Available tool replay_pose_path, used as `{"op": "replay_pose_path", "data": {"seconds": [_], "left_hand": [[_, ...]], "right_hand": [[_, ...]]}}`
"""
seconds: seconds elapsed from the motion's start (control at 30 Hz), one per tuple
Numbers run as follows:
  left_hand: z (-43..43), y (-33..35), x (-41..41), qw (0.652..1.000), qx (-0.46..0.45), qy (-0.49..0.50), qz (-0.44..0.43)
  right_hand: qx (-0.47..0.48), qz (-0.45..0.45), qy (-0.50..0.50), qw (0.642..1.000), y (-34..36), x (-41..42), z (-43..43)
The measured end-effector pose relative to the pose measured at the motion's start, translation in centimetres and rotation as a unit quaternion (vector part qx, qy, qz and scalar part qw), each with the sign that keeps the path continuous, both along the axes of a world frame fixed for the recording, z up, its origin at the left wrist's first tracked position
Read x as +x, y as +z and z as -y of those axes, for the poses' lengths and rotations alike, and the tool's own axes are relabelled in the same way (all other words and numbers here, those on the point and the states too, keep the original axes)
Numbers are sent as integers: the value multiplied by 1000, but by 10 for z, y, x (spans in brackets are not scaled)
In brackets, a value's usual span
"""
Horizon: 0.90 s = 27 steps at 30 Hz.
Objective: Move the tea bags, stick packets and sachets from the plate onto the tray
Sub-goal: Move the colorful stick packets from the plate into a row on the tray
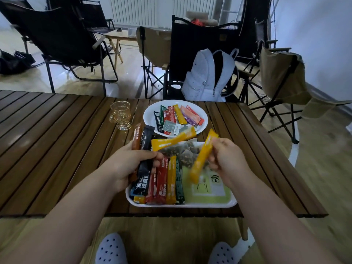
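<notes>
Tray (181, 204) and plate (205, 116) sit close together on the slatted wooden table (57, 141), the white rectangular tray at the near edge, the round white plate just beyond it; both hands hover over the tray. The left hand (129, 164) has its fingers curled round a bundle of stick packets; a black one (147, 136) and a brown one (137, 139) stand up out of the grip, and a yellow stick (174, 141) juts out to the right from between thumb and fingers, across the tray's far end. The right hand (226, 161) pinches a second yellow stick (202, 157) by its upper part, thumb and fingertips closed on it, so that it hangs tilted above the tray's right half. In the tray a row of sticks (165, 185) lies side by side along the left, black, red, yellow and dark green; clear tea bags (185, 150) of dark leaves lie at the far end; a pale green printed patch (207, 189) shows on the right, and I cannot tell whether it is a sachet or the tray's floor. The plate holds more sticks (181, 115), green, red, yellow, purple and orange, fanned across its far half; small flat sachets (169, 126) lie at its near side. A glass cup (121, 115) stands left of the plate; a white backpack (209, 75) sits beyond the table.
</notes>
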<state>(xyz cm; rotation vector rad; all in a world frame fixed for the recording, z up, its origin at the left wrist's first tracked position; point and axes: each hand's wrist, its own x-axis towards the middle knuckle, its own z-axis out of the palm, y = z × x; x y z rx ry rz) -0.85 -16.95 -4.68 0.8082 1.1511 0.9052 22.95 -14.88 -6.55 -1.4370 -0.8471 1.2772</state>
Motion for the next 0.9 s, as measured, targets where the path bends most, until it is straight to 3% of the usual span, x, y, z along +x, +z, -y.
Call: {"op": "replay_pose_path", "data": {"seconds": [0.07,0.2,0.4,0.53,0.63,0.77,0.9], "left_hand": [[-1,2,-4,1000,1,0,3],[-2,1,0,1000,-18,2,-15],[-12,-6,4,999,-36,29,-21],[-15,-4,4,990,-21,-24,-139],[-18,3,8,956,-6,-121,-266],[-18,9,20,896,21,-241,-372],[-19,5,30,844,59,-294,-445]], "right_hand": [[-58,127,65,988,-14,5,-2],[-144,243,166,945,-39,-5,-4],[-127,240,111,956,-42,-17,-17],[-169,332,157,915,-37,-15,-15],[-200,359,189,892,-38,-14,-14],[-158,336,164,914,-49,-19,-15],[-91,332,114,932,-56,-24,-12]]}}
